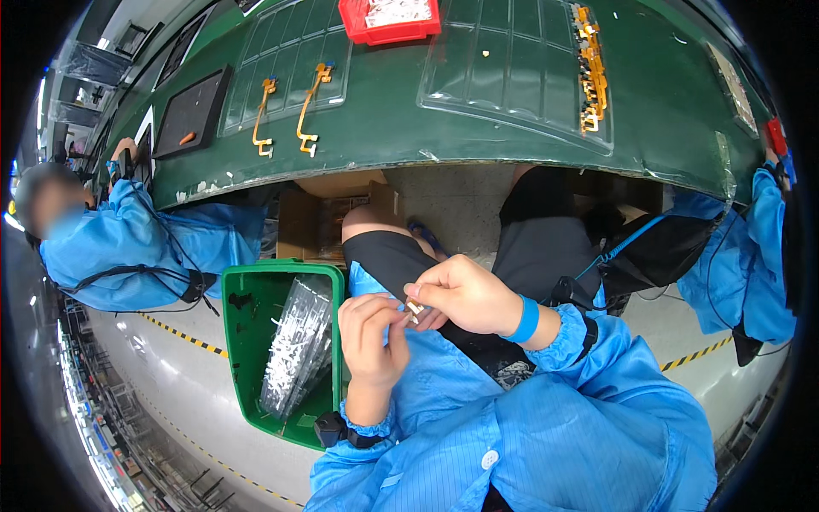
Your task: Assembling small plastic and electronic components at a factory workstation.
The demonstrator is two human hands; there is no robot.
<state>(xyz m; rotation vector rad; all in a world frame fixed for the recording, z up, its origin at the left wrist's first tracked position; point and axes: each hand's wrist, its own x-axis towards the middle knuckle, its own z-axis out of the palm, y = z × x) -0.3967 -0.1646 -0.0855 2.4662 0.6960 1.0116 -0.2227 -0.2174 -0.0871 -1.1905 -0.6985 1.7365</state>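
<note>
My hands meet above my lap, over the blue smock. My right hand [467, 294], with a blue band at the wrist, pinches a small gold-and-white part [414, 311] between thumb and finger. From the other side my left hand [371, 340] has its fingers closed at the same part; most of the part is hidden by the fingers, so its exact kind cannot be made out. On the table ahead lie two orange flex cables [307, 115], side by side near a clear tray [286, 43].
A green bin [229, 341] beside my left forearm holds clear plastic trays and white scraps [294, 350]. The green table [375, 119] bears a red box [392, 32] of white pieces and several stacked flex cables [590, 77] on another clear tray [478, 77]. People in blue smocks sit on both sides.
</note>
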